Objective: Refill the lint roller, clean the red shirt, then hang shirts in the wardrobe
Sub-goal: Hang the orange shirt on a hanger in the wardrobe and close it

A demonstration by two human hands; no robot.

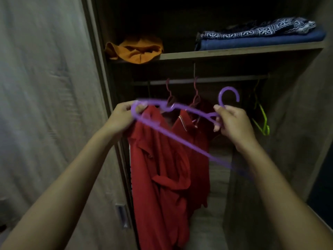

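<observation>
My left hand (124, 115) and right hand (232, 121) each grip an end of the purple hanger (173, 136) before the hung red shirt (162, 168).

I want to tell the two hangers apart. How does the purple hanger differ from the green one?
The purple hanger is held in front of the wardrobe by the left hand and right hand; the green hanger hangs from the rail. The purple one lies tilted, its hook free; the green one hangs down at the right. The purple one looks thicker. Both carry no shirt.
</observation>
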